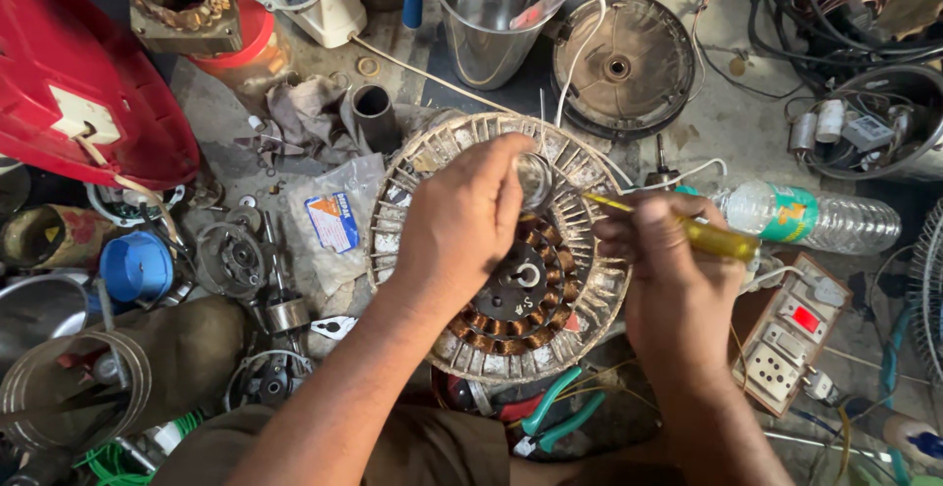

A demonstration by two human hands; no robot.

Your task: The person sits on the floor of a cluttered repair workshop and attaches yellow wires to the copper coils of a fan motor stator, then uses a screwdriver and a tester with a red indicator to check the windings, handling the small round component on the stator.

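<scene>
Mid-frame, the left hand (471, 216) pinches a small clear piece over the fan stator (501, 250); the right hand (658, 260) grips a yellow screwdriver (707, 236), probing the windings. Next comes steady, careful tip placement.

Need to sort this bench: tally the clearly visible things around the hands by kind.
Fan motor: 1
Screwdriver, held in the right hand: 1
Plastic bottle: 1
Steel bucket: 1
Pliers: 1
Switch board: 1
Total: 6
The left hand rests on the motor.
</scene>
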